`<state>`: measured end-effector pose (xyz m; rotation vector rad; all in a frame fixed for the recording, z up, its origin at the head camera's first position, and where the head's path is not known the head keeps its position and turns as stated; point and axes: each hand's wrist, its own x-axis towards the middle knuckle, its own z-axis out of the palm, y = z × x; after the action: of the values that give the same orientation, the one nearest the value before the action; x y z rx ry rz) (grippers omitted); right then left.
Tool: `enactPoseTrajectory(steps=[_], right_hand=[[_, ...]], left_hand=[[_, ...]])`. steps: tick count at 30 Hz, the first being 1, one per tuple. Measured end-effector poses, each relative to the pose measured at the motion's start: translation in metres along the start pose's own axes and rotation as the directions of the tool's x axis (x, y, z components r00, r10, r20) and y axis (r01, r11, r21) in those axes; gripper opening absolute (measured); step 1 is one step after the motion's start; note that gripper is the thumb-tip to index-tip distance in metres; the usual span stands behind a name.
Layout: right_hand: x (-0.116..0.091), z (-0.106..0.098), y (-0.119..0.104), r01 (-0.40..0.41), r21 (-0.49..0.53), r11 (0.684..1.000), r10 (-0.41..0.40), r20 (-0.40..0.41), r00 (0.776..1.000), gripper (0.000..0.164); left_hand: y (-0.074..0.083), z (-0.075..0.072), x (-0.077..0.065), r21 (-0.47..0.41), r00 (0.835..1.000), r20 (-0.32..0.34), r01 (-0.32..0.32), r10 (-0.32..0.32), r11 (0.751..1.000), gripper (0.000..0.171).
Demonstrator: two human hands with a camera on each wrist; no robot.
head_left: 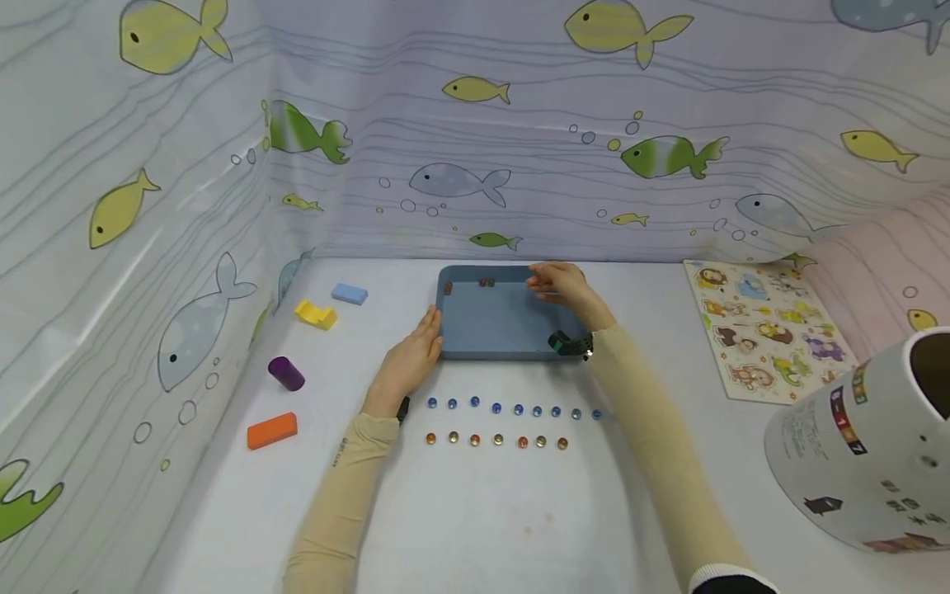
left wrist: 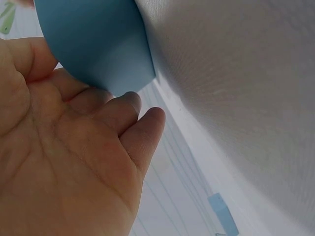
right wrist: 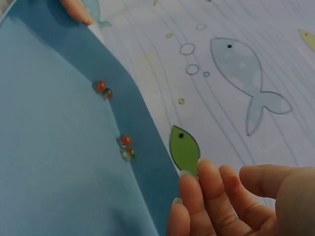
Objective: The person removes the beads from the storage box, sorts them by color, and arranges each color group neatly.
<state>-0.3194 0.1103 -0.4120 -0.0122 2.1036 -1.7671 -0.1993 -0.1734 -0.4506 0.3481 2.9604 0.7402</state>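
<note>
My left hand (head_left: 406, 356) rests at the left side of a shallow blue-grey tray (head_left: 512, 355). Its fingers lie along the tray's outer wall, and the left wrist view shows the fingertips (left wrist: 132, 98) against the tray's corner. Over the far right part of the tray hovers my right hand (head_left: 566, 287), fingers loosely bent, thumb apart, nothing visible between them. Small reddish-brown glass marbles (right wrist: 126, 140) lie inside against the far wall, in two pairs in the right wrist view. In front of the tray run a row of blue marbles (head_left: 518, 410) and a row of amber marbles (head_left: 498, 440).
On the left lie a light blue block (head_left: 350, 294), a yellow block (head_left: 315, 314), a purple cylinder (head_left: 286, 374) and an orange block (head_left: 271, 431). An animal picture board (head_left: 772, 330) and a large white drum (head_left: 839, 462) stand right. Fish-patterned sheeting (head_left: 475, 124) walls the back.
</note>
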Motion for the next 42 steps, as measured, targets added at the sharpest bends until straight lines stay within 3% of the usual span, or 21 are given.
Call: enactPoseTrajectory(steps=[7,13,18,25,36,42], right_hand=[[0.030,0.044,-0.007,-0.031,-0.042,0.999,0.035,0.093,0.995,0.041],[0.044,0.073,-0.007,-0.065,-0.038,0.997,0.069,0.125,0.990,0.040],[0.052,0.084,-0.006,-0.050,-0.045,0.998,0.055,0.129,0.990,0.039],[0.058,0.096,0.002,-0.039,-0.126,0.991,0.045,0.039,0.998,0.034],[0.070,0.112,0.011,-0.006,-0.219,0.976,-0.007,-0.058,0.998,0.020],[0.072,0.116,0.011,-0.038,-0.130,0.991,0.036,-0.018,0.999,0.025]], left_hand=[[0.000,-0.002,0.001,-0.007,1.000,0.004,0.019,-0.019,1.000,0.055],[0.003,0.003,0.003,-0.019,0.999,0.021,0.026,-0.025,0.999,0.055],[0.006,0.006,0.004,-0.011,1.000,0.022,0.021,-0.021,1.000,0.055],[0.010,0.010,0.003,-0.016,1.000,0.015,0.003,-0.003,1.000,0.055],[0.005,0.005,0.002,0.015,1.000,-0.006,0.003,-0.003,1.000,0.054],[-0.002,0.002,0.001,0.021,1.000,-0.014,0.012,-0.012,1.000,0.054]])
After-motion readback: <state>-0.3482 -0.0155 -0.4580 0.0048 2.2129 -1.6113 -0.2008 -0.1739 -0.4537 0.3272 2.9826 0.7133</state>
